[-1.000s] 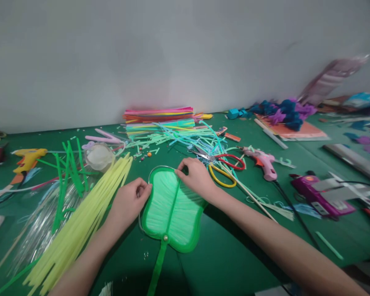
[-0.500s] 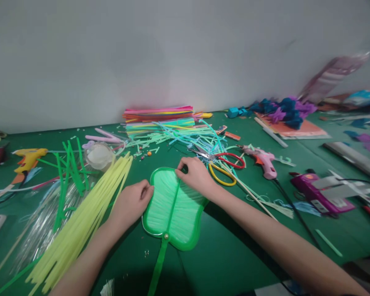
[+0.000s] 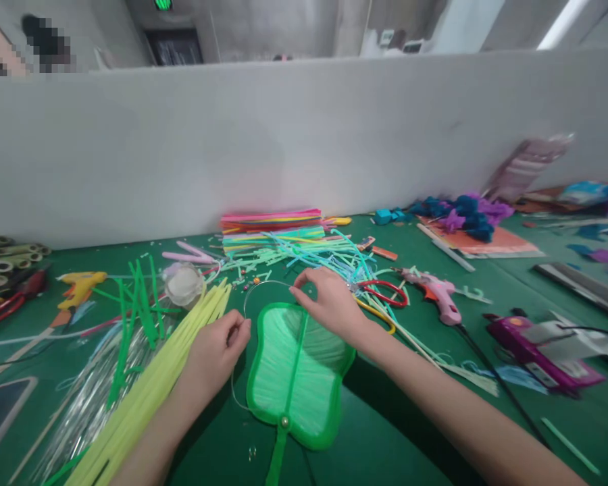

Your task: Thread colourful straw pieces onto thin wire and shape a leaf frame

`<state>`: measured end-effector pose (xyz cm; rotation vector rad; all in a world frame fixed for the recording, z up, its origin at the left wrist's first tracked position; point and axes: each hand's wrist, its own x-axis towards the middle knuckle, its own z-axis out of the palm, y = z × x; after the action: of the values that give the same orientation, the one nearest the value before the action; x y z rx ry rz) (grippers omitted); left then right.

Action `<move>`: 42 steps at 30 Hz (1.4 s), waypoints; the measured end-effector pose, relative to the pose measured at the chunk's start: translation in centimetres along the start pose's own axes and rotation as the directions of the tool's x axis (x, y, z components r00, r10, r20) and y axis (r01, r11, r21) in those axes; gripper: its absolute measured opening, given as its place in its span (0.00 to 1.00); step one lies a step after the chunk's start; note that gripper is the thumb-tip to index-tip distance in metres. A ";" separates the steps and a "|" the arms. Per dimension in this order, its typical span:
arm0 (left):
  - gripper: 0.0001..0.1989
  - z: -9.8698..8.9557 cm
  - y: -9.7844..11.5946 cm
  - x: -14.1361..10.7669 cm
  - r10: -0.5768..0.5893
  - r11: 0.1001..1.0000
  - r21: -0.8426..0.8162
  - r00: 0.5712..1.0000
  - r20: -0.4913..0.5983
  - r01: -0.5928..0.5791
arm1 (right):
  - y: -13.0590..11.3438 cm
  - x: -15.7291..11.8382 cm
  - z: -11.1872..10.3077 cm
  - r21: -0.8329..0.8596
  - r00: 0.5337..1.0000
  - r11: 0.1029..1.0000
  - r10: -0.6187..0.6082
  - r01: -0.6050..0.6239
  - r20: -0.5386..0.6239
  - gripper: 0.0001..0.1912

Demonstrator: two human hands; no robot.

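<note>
A green leaf-shaped fan point(image 3: 273, 364) lies on the table, with a raised green border, a centre rib, a pearl-like bead at its base and a green handle running toward me. Beyond its upper left edge curves a thin silvery wire point(image 3: 263, 283), standing apart from the border. My left hand point(image 3: 220, 347) pinches the wire at the fan's left. At the top of the fan, my right hand point(image 3: 332, 304) holds the wire between thumb and forefinger and casts a shadow on the right lobe. Scissors point(image 3: 385, 293) with red and yellow handles lie just beyond my right hand.
Yellow pipe cleaners point(image 3: 157, 391) lie left, near a yellow glue gun point(image 3: 78, 287). Coloured pipe cleaners point(image 3: 273, 233) are heaped before the wall point(image 3: 284, 148). A pink glue gun point(image 3: 438, 297) and a purple power strip point(image 3: 537, 358) are at right, their cords crossing the table.
The wire now bows away from the fan's upper left border, where it lay close along it before. Both hands keep their pinch. My view has tilted up, showing the room above the wall.
</note>
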<state>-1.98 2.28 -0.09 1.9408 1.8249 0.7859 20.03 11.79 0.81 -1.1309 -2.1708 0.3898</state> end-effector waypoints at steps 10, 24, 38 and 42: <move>0.17 -0.2 1.1 -0.9 0.104 0.995 0.005 0.988 -0.115 -0.104 | -4.5 1.8 -0.4 -0.357 0.972 0.908 -0.234 0.219 0.002 0.10; 0.18 0.3 0.6 -0.9 0.185 0.983 0.033 0.974 -0.129 -0.183 | -4.8 1.4 0.1 -0.427 0.950 0.878 -0.290 0.217 -0.114 0.14; 0.19 -0.1 0.4 -0.8 -0.022 0.985 -0.173 0.990 -0.141 -0.003 | -2.9 1.7 -0.3 -0.241 0.982 0.955 -0.184 0.172 -0.028 0.10; 0.20 1.2 -0.1 -0.2 -0.107 0.979 -0.177 0.994 -0.034 0.099 | -0.3 1.1 0.0 -0.023 0.989 1.000 -0.016 0.019 0.148 0.08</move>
<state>-1.28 2.19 -1.09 1.7180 1.7997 0.9277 19.41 12.52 1.43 -1.1270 -2.3180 0.4540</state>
